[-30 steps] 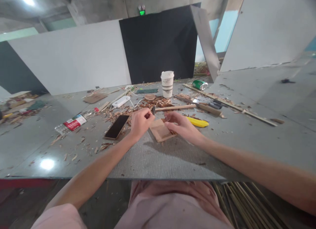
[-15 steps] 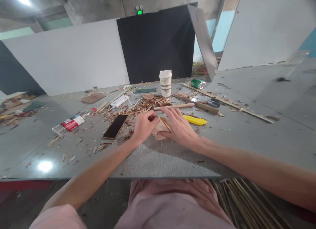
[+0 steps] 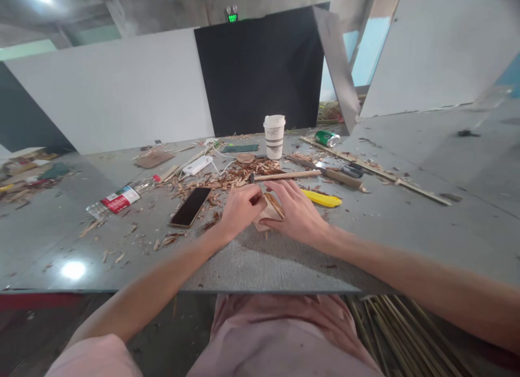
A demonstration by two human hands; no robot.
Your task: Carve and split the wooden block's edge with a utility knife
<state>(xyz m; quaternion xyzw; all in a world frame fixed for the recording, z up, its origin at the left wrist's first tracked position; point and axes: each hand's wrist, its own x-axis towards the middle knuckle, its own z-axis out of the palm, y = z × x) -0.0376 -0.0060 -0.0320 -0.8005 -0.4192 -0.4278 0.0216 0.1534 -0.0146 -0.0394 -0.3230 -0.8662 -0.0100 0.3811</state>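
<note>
A small flat wooden piece [image 3: 268,210] is tilted up off the grey table [image 3: 260,258], held between both hands. My left hand [image 3: 239,208] is closed, its fingers pinched against the piece's left edge. My right hand [image 3: 295,210] curls over the piece's right side and grips it. A hammer with a wooden handle [image 3: 284,176] lies just behind the hands. A yellow utility knife [image 3: 323,199] lies to the right of my right hand.
A black phone [image 3: 190,207] lies left of my hands amid wood shavings [image 3: 227,179]. A paper cup [image 3: 274,136], a green can [image 3: 328,138], a power bank [image 3: 197,166], a plastic bottle [image 3: 117,200] and long wooden strips [image 3: 377,173] lie farther back. Bamboo sticks [image 3: 390,333] lie below the table edge.
The wooden piece lay flat a second ago; it is now tipped up between both hands. My right hand has moved over it and my left hand has closed in against it.
</note>
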